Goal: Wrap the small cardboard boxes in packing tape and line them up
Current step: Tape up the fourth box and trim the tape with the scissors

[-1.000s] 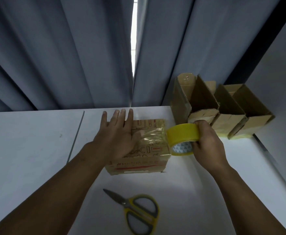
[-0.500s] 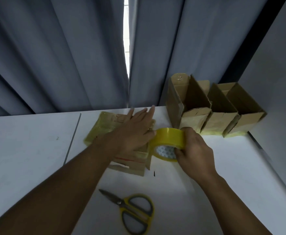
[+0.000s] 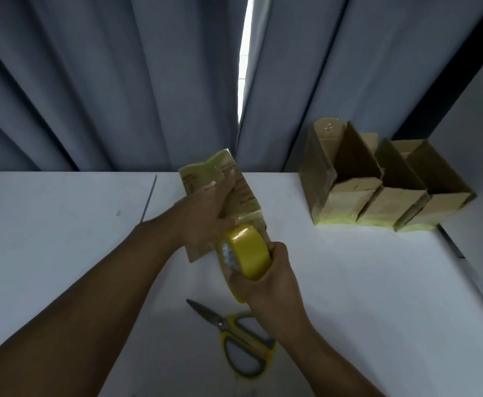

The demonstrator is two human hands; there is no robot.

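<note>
The left hand (image 3: 203,216) has its fingers wrapped round a partly taped cardboard box (image 3: 243,193), tilted above the counter (image 3: 62,224). The right hand (image 3: 266,279) has its fingers clasped round the yellow tape roll (image 3: 249,250), which is against the box's near end. Three open boxes (image 3: 389,202) are lined up at the far right.

A makeshift packing station: a plain white tabletop (image 3: 62,239) backed by grey curtains (image 3: 120,81), taped cardboard boxes (image 3: 377,202) lined along its far right corner, scissors (image 3: 223,325) near its front edge.
</note>
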